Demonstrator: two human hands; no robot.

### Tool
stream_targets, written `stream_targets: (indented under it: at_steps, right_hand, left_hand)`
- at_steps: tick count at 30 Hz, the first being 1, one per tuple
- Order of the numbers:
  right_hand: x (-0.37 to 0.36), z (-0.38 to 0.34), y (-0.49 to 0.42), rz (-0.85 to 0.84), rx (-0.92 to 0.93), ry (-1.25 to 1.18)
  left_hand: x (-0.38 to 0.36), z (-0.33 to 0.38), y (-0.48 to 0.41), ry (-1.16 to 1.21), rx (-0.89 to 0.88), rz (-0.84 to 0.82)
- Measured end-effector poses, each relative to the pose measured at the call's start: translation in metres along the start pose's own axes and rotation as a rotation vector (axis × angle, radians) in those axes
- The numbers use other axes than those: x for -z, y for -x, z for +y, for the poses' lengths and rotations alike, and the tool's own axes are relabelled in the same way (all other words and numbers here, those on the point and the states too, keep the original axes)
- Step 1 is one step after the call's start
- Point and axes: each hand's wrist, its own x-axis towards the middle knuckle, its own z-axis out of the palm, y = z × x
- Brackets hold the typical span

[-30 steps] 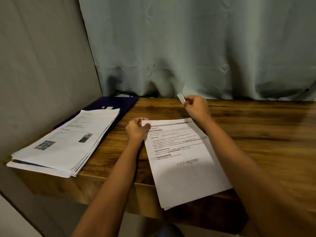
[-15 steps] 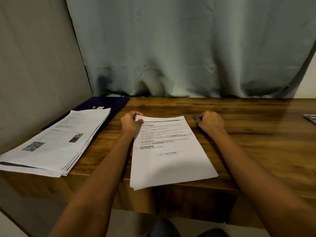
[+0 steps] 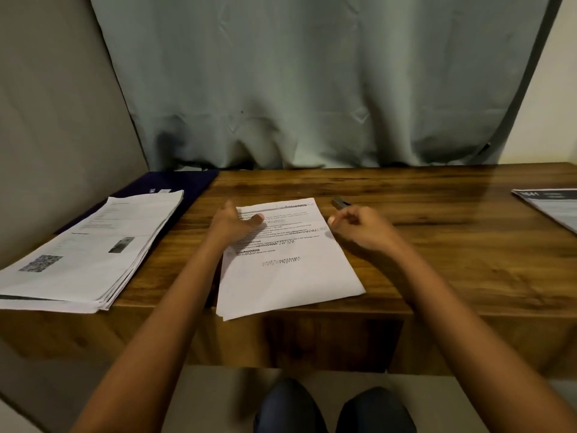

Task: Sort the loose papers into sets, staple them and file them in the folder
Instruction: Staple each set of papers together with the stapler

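Head view: light, floppy paper set (image 3: 290, 264) under spread left hand (image 3: 232, 225); right hand (image 3: 359, 228) loosely curled, seemingly empty; pinch a corner.

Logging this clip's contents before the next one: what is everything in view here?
paper set: one, white with print, table centre, overhanging the front edge
paper stack: one, white, table left
folder: one, dark blue, under the stack, back left
stapler: one, small, grey, right of the paper set's top
printed sheet: one, grey and white, far right
table: one, brown wood
curtain: one, grey-green, behind the table
knees: two, dark trousers, bottom
left hand: one, fingers straight, on the paper set's top left
right hand: one, loosely curled, empty, right of the paper set
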Motion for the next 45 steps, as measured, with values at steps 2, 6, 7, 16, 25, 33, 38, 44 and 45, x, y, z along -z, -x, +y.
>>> stream_targets:
  at_steps: [2,6,7,16,25,33,38,44,45]
  right_hand:
    - [0.003,0.003,0.025,-0.092,0.003,-0.023]
    - [0.003,0.006,0.061,-0.213,0.041,-0.131]
    - [0.002,0.006,0.067,-0.237,0.059,-0.125]
    - [-0.008,0.015,0.083,-0.196,0.073,0.044]
    - [-0.008,0.011,0.092,-0.108,0.135,0.085]
    - [-0.007,0.011,0.089,-0.073,0.167,0.165]
    - [-0.009,0.011,0.085,-0.059,0.200,0.227]
    - [-0.012,0.017,0.085,-0.049,0.217,0.232]
    - [-0.012,0.017,0.086,-0.046,0.219,0.231]
  left_hand:
    - [0.005,0.006,0.029,0.031,0.013,-0.051]
    - [0.013,0.001,0.084,0.046,-0.028,-0.197]
    - [0.014,-0.003,0.093,0.001,-0.040,-0.235]
    - [0.009,-0.035,0.152,-0.219,-0.146,-0.243]
    - [0.013,-0.039,0.155,-0.203,-0.212,-0.216]
    - [0.000,-0.059,0.139,-0.343,-0.296,-0.234]
    - [0.001,-0.057,0.135,-0.365,-0.309,-0.245]
    - [-0.003,-0.055,0.135,-0.385,-0.277,-0.231]
    - [-0.002,-0.053,0.136,-0.386,-0.271,-0.231]
